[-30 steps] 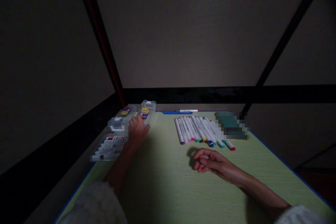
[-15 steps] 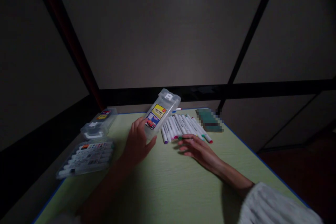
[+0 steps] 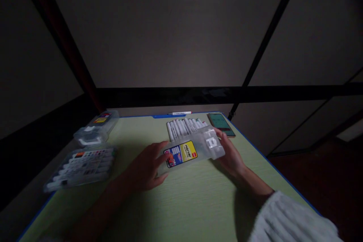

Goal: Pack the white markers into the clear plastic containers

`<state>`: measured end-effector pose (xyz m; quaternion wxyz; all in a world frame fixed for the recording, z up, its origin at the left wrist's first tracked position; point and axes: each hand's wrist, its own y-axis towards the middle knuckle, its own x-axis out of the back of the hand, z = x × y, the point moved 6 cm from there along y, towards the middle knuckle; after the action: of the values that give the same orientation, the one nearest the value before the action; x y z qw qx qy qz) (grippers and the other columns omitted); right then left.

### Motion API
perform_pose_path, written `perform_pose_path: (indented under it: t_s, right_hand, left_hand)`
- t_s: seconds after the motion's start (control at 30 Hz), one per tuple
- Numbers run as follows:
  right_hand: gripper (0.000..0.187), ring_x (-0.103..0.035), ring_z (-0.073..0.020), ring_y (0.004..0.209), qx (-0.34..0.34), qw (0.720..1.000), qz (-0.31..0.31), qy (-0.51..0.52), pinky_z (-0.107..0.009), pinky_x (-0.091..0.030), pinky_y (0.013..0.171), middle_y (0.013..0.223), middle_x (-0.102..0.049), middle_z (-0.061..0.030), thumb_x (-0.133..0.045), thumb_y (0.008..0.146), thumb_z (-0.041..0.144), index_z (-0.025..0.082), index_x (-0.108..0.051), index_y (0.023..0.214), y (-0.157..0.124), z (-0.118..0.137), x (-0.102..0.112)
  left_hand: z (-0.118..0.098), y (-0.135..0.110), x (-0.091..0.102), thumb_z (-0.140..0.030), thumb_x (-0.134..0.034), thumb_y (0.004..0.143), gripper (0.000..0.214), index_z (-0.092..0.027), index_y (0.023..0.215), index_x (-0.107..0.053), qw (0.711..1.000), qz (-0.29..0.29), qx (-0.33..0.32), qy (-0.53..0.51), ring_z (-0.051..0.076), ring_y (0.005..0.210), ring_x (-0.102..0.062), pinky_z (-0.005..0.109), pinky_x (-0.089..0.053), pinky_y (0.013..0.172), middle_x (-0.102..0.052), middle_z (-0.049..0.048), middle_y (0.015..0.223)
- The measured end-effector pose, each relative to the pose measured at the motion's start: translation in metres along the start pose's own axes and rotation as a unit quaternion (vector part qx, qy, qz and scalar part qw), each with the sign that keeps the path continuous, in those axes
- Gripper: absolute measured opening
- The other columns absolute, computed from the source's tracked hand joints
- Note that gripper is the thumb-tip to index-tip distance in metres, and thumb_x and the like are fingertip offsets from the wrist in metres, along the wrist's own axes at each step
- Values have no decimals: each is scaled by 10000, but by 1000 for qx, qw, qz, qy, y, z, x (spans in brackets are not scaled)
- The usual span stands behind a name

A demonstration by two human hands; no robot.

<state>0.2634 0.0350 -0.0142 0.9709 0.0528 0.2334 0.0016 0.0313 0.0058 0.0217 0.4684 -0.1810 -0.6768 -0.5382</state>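
A translucent plastic marker case [image 3: 202, 143] with a yellow and blue label is held tilted above the table, its latch end to the right. My left hand [image 3: 146, 164] grips its left end, thumb below and fingers on the label side. My right hand [image 3: 231, 155] is closed at the latch end, its fingers partly hidden behind the case. Behind the case lies a row of white markers [image 3: 177, 126] side by side, their near ends covered by it.
On the left are another clear case [image 3: 96, 126] and a flat pack of markers [image 3: 82, 166]. A single marker [image 3: 181, 113] lies at the table's back edge. A phone [image 3: 221, 124] rests at the back right of the pale green table [image 3: 181, 208].
My left hand has swung the case from upright-leaning to nearly level, latch end toward the right. My right hand has moved from the markers' near ends to the case's latch end.
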Motion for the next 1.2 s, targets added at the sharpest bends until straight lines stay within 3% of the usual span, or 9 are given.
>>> perform_pose_path:
  t_s: [0.17, 0.37, 0.6, 0.73, 0.9, 1.0, 1.07, 1.2]
  right_hand:
    - [540, -602, -245, 973, 4, 998, 3, -58, -368, -460, 840, 1165, -612, -59, -604, 702, 551, 228, -547, 1131, -4, -3, -2]
    - [518, -616, -244, 936, -11, 998, 23, -60, -375, -454, 824, 1152, -612, -42, -601, 700, 567, 263, -551, 1116, -5, -5, -2]
    - [618, -595, -249, 942, -20, 995, 59, -75, -358, -455, 765, 1160, -589, -53, -611, 654, 620, 279, -513, 1159, -8, -4, -6]
    - [701, -595, -238, 933, -19, 993, 83, -77, -329, -461, 744, 1108, -601, -41, -713, 578, 546, 286, -481, 1186, -12, -2, -10]
    - [667, -613, -229, 884, -16, 994, 75, -72, -335, -466, 730, 1072, -613, -40, -720, 583, 502, 283, -483, 1167, -13, -1, -10]
    - [658, -608, -248, 901, -23, 997, 60, -50, -373, -470, 748, 1083, -620, -48, -716, 582, 496, 288, -486, 1163, -12, -3, -7]
    - [635, -606, -253, 907, -34, 998, 51, -27, -396, -469, 768, 1093, -624, -46, -716, 579, 488, 294, -502, 1145, -11, -4, -6]
    - [563, -607, -241, 910, -43, 998, 41, 15, -405, -470, 802, 1100, -632, -31, -715, 585, 466, 298, -543, 1095, -12, -6, -5]
  left_hand:
    - [-6, -4, -2, -210, -569, 723, 612, -203, 1255, -264, 999, 12, -34, 29, 299, 1117, -462, 439, -471, 848, -376, 187, 1284]
    - [-6, -5, -2, -211, -582, 725, 621, -201, 1265, -276, 999, 6, -47, 25, 302, 1129, -466, 430, -451, 871, -389, 193, 1299]
    - [-4, -5, -2, -191, -585, 716, 607, -237, 1252, -304, 999, 27, -33, 10, 305, 1146, -473, 438, -446, 886, -390, 171, 1334]
    - [-2, -4, -2, -151, -580, 724, 611, -248, 1257, -299, 999, 31, -32, 11, 292, 1192, -444, 442, -433, 921, -359, 156, 1370]
    - [6, -5, -5, -164, -609, 749, 644, -265, 1288, -273, 999, 21, -16, 18, 289, 1239, -403, 456, -423, 947, -333, 150, 1393]
    - [15, -5, -1, -234, -621, 769, 703, -261, 1335, -206, 999, -30, 41, -7, 295, 1272, -360, 466, -408, 967, -309, 161, 1403]
    - [23, -5, 4, -308, -636, 762, 742, -247, 1346, -182, 988, -90, 115, -48, 294, 1258, -378, 466, -414, 961, -316, 165, 1392]
    - [35, -10, 6, -388, -668, 713, 700, -219, 1274, -285, 924, -180, 297, -158, 260, 1118, -510, 419, -473, 867, -413, 145, 1309]
